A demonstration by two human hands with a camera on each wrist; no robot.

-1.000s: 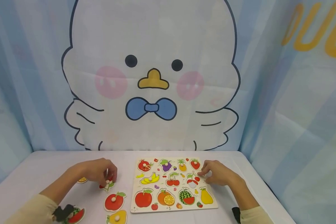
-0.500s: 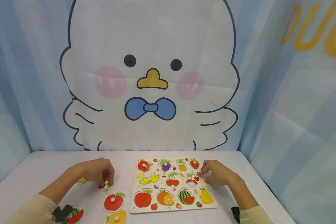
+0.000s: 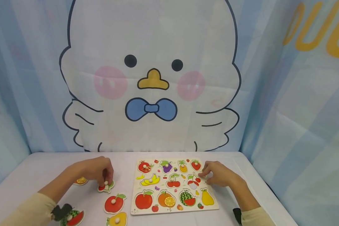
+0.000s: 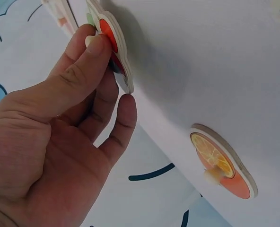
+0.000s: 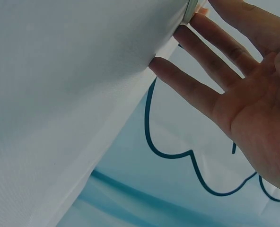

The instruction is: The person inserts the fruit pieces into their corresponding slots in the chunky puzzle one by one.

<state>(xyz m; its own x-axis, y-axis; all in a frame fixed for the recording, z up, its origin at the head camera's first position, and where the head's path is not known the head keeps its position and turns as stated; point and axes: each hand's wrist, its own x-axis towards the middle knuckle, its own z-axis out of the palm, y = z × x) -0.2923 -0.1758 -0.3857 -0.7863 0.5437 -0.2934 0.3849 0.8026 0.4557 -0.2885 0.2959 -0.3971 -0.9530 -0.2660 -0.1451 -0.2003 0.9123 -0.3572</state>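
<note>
My left hand [image 3: 99, 171] pinches a small wooden puzzle piece [image 3: 105, 187] by its pale knob, over the table left of the board. In the left wrist view the piece [image 4: 112, 40] shows red and green print and stands on edge; the thumb and fingers hide part of it. The fruit puzzle board [image 3: 175, 211] lies to the right of that hand. My right hand [image 3: 220, 173] rests at the board's right edge, its fingertips touching there. In the right wrist view those fingers [image 5: 196, 52] are nearly straight and grip nothing.
Loose knobbed pieces lie left of the board: an apple [image 3: 113, 206], a yellow pear [image 3: 121, 219], a watermelon [image 3: 77, 219] and an orange [image 4: 230, 175], partly behind the left arm. Several knobbed fruit pieces, such as the bananas [image 3: 155, 180], sit in the board. A printed curtain [image 3: 158, 135] hangs behind.
My left hand has shifted slightly left with the red-and-green puzzle piece, which has turned a little in the fingers. The right hand stays at the board's edge.
</note>
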